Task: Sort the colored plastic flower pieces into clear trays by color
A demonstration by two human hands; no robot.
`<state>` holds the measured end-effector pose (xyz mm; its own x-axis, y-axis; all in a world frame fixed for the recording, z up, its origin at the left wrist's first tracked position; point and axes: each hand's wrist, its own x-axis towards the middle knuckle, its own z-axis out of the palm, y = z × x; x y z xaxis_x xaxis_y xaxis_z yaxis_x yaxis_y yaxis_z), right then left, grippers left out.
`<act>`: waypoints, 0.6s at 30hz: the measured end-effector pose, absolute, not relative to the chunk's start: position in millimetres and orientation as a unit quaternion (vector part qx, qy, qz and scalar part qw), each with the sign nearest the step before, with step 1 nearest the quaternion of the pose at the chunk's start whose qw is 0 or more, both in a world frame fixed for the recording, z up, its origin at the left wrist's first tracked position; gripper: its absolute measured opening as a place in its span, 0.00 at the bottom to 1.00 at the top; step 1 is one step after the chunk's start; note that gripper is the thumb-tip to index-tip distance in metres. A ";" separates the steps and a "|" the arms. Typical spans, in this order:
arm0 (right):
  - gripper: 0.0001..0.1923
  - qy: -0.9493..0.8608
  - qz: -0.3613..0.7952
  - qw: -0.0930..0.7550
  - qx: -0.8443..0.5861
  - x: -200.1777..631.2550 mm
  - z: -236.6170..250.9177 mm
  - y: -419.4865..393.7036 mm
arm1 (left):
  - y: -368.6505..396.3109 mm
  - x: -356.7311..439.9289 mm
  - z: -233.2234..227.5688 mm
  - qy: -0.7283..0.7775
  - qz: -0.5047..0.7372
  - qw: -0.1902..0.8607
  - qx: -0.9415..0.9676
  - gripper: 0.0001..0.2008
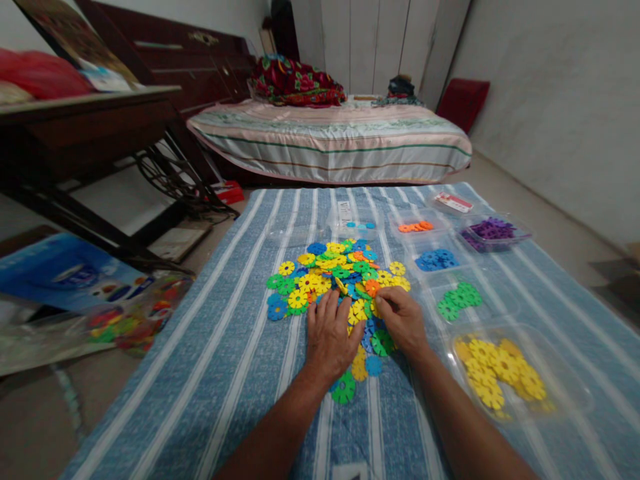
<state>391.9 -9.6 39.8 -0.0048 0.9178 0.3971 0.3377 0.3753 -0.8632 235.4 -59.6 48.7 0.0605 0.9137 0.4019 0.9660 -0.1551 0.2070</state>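
A loose pile of notched plastic snowflake discs point(327, 263) in yellow, green, blue and orange lies mid-table. My left hand point(331, 331) rests palm down on the pile's near side, fingers stretched out and somewhat apart. At the right side of the pile, my right hand point(404, 320) is closed in a pinch at the discs. An orange disc point(372, 287) and a yellow one touch its fingertips; which of them it grips is partly hidden. Close to my wrists lie a green disc point(343, 388) and a light blue disc point(373, 365).
Clear plastic tubs stand along the right: yellow discs point(503, 370), green point(460, 300), blue point(437, 260), purple point(493, 229), orange point(416, 227). A tub with light blue discs point(361, 225) stands behind the pile. Striped cloth point(225, 320) covers the table. A bed point(330, 143) is beyond.
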 end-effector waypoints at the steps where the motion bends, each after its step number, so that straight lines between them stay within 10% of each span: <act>1: 0.09 -0.649 0.282 0.515 -0.483 391.9 39.9 -9.7 | -59.6 235.3 48.8 -0.647 -0.224 0.058 -0.726 0.20; 18: 0.09 -0.645 0.289 0.517 -0.483 391.9 36.8 -9.5 | -59.2 234.8 50.1 -0.642 -0.219 0.059 -0.732 0.20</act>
<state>391.9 -9.5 36.8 0.0014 0.9220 0.3871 0.3252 0.3657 -0.8721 234.8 -59.2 50.1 0.0796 0.9149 0.3957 0.9662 -0.1684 0.1952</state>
